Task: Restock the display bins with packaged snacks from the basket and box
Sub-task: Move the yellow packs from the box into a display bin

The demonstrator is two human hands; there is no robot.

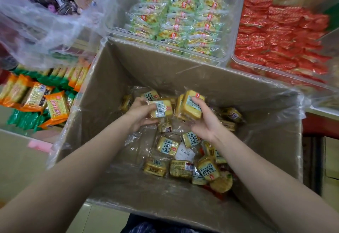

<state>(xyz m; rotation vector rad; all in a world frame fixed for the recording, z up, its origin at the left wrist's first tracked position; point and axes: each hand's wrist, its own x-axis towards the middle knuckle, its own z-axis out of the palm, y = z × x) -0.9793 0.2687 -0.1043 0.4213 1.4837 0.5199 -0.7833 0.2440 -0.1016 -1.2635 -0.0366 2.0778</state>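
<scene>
A large cardboard box (128, 64) lined with clear plastic stands in front of me, with several yellow wrapped snack packs (167, 145) loose on its bottom. Both my hands are inside it, above the packs. My left hand (139, 115) grips one yellow pack (162, 109) by its left side. My right hand (203, 121) holds a small stack of yellow packs (190, 105), fingers curled round their right edge. The two held bundles nearly touch in the middle of the box.
Beyond the box, a clear display bin (233, 36) holds green-yellow packs and another bin (236, 60) to the right holds red packs. Orange and green biscuit packs (36, 97) lie at left under a plastic bag (45, 31). A white slip (184, 154) lies in the box.
</scene>
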